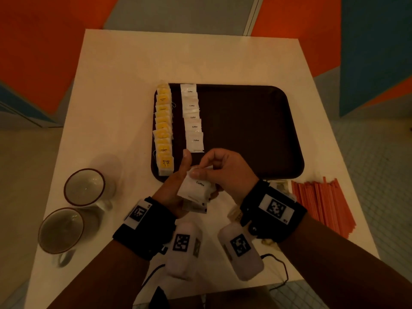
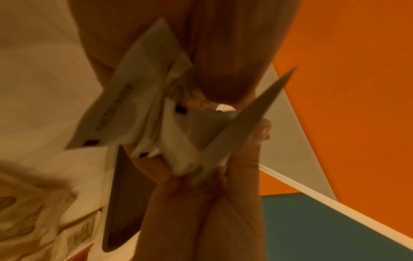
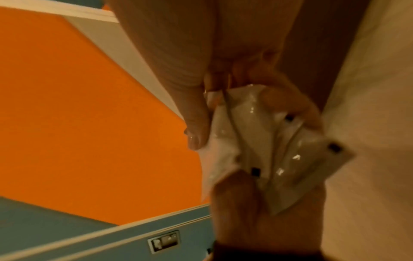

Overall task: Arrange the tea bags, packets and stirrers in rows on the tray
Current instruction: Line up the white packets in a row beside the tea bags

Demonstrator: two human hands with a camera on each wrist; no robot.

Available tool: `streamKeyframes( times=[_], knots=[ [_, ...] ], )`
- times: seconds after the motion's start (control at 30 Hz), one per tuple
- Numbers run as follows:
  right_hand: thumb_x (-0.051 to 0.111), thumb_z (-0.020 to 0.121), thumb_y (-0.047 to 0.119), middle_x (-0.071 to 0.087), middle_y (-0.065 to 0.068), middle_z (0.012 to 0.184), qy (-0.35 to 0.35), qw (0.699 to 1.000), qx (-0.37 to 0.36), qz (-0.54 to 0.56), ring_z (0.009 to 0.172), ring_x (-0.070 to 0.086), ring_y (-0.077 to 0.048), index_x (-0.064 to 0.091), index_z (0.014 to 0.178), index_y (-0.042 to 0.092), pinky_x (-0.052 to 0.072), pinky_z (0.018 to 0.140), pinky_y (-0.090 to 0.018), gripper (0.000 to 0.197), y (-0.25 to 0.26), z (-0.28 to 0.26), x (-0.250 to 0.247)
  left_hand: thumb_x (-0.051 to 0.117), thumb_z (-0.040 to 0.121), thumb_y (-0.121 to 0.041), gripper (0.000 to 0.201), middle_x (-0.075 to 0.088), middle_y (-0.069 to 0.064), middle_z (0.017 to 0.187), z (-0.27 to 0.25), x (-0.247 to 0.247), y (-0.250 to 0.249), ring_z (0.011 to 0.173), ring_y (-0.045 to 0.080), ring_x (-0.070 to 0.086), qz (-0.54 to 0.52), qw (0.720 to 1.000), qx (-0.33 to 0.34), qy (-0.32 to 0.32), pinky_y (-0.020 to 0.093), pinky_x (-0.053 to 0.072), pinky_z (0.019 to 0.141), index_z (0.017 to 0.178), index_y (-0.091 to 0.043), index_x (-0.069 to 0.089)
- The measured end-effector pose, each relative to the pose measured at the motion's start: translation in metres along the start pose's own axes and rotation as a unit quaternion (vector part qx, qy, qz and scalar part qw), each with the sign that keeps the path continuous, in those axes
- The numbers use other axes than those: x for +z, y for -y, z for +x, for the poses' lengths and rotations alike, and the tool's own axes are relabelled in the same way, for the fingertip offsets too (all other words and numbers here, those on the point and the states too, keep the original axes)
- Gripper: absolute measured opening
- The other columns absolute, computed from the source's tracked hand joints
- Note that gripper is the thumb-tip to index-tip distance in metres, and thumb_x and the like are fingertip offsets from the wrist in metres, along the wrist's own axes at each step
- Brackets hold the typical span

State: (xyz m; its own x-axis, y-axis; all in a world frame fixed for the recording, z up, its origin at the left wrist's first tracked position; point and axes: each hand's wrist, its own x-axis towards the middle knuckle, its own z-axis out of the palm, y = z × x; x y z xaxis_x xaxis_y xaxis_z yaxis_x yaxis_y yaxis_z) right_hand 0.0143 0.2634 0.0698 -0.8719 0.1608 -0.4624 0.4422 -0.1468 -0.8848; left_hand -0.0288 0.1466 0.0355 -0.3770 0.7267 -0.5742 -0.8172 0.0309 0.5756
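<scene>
Both wrists, each strapped with a black band carrying a printed marker, meet just in front of the near edge of the dark brown plastic tray (image 1: pixel 256 121). The left hand (image 1: pixel 176 186) cradles a small fanned stack of white coffee packets (image 1: pixel 196 188), its fingers curled under them and the thumb raised beside the stack. The right hand (image 1: pixel 225 168) pinches the top packet between thumb and fingertips, seemingly to peel one off the stack so it can be laid down singly. The wrist views show the same loose bundle held between the two hands, though blurred.

On the tray, two rows already run from far to near. Yellow-and-white tea bags (image 1: pixel 163 128) overlap along the left rim, some of them overhanging it, and a row of white coffee packets (image 1: pixel 193 121) lies just to the right. That second row stops short of the near rim, so the packet being pinched probably belongs at its near end. The rest of the tray is bare.

A bundle of orange stirrers (image 1: pixel 323 204) waits on the white desk (image 1: pixel 124 85) to the right of the tray, so that row is not yet begun. Two glass mugs (image 1: pixel 73 208) stand on the desk to the left, both apparently holding nothing.
</scene>
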Motion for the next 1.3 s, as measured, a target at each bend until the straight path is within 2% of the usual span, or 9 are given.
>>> streamKeyframes(
  times=[0.23,0.4,0.57,0.73,0.83,1.07,1.13,1.23,1.3],
  knots=[
    [0.073,0.073,0.003,0.068,-0.01,0.072,-0.03,1.0,-0.006,-0.001,0.055,0.062,-0.014,0.054,0.068,0.011,0.046,0.04,-0.024,0.022,-0.01,0.006,-0.002,0.013,0.083,-0.068,0.078,0.067,0.01,0.069,0.001,-0.008,0.001,0.058,0.017,0.064,0.003,1.0,0.004,0.014,0.025,0.053,0.052,0.1,-0.01,0.062],
    [0.07,0.075,0.0,0.063,0.002,0.075,0.043,0.986,-0.066,-0.147,0.065,0.062,-0.005,0.06,0.074,0.016,0.055,0.062,-0.023,0.019,-0.012,0.007,-0.009,0.037,0.076,-0.057,0.054,0.067,0.005,0.068,-0.001,-0.008,0.001,0.057,0.015,0.062,0.079,0.996,-0.002,0.033,0.024,0.05,0.048,0.109,-0.022,0.059],
    [0.066,0.082,0.016,0.059,0.0,0.114,0.084,0.913,-0.175,-0.36,0.099,0.048,0.002,0.057,0.118,0.014,0.039,0.085,-0.01,0.037,-0.01,0.004,-0.011,0.045,0.078,-0.062,0.05,0.058,0.022,0.097,0.002,-0.01,0.005,0.086,0.03,0.056,0.061,0.997,0.035,-0.009,0.034,0.047,0.073,0.091,-0.022,0.07],
    [0.077,0.066,0.042,0.032,-0.003,0.144,0.188,0.845,-0.107,-0.489,0.129,0.035,-0.02,0.024,0.141,0.017,0.032,0.109,-0.037,0.096,-0.03,0.003,-0.005,0.038,0.078,-0.056,0.043,0.067,0.001,0.096,0.008,-0.013,0.005,0.086,0.016,0.065,0.037,0.999,0.015,-0.029,0.031,0.055,0.072,0.106,-0.027,0.055],
    [0.072,0.073,0.025,0.032,-0.01,0.142,0.146,0.823,-0.113,-0.538,0.127,0.036,-0.027,0.023,0.143,0.01,0.032,0.109,-0.043,0.087,-0.04,0.007,0.001,0.036,0.088,-0.043,0.028,0.074,-0.004,0.079,0.01,-0.01,0.012,0.074,0.009,0.07,0.03,0.999,0.019,-0.039,0.023,0.058,0.062,0.095,-0.025,0.057],
    [0.057,0.081,0.035,0.041,-0.004,0.132,0.041,0.741,-0.146,-0.654,0.118,0.039,-0.024,0.038,0.133,0.021,0.029,0.101,-0.037,0.056,-0.045,0.012,0.006,0.049,0.088,-0.031,0.031,0.062,0.006,0.105,0.015,-0.002,0.02,0.077,0.006,0.063,0.046,0.997,0.026,-0.051,0.03,0.051,0.073,0.118,-0.024,0.049],
    [0.057,0.08,0.035,0.047,-0.003,0.127,0.038,0.738,-0.162,-0.654,0.115,0.042,-0.023,0.045,0.127,0.022,0.031,0.099,-0.037,0.05,-0.047,0.015,0.006,0.064,0.078,-0.034,0.042,0.062,0.001,0.093,0.016,-0.005,0.02,0.07,0.005,0.062,0.045,0.998,0.036,-0.036,0.026,0.05,0.067,0.117,-0.026,0.048],
    [0.062,0.078,0.029,0.053,0.0,0.124,0.032,0.773,-0.193,-0.604,0.116,0.043,-0.023,0.05,0.122,0.023,0.03,0.1,-0.038,0.046,-0.046,0.015,0.004,0.083,0.038,-0.056,0.108,0.063,0.0,0.067,0.018,-0.014,0.019,0.048,0.006,0.057,0.035,0.998,0.05,-0.012,0.018,0.044,0.042,0.13,-0.02,0.041],
    [0.067,0.076,0.027,0.045,0.002,0.131,0.063,0.818,-0.165,-0.547,0.122,0.036,-0.019,0.042,0.13,0.027,0.028,0.106,-0.037,0.06,-0.042,0.014,-0.002,0.081,0.048,-0.052,0.097,0.066,0.006,0.087,0.018,-0.019,0.016,0.064,0.011,0.066,0.031,0.997,0.063,-0.04,0.021,0.05,0.047,0.131,-0.019,0.043]
  ],
)
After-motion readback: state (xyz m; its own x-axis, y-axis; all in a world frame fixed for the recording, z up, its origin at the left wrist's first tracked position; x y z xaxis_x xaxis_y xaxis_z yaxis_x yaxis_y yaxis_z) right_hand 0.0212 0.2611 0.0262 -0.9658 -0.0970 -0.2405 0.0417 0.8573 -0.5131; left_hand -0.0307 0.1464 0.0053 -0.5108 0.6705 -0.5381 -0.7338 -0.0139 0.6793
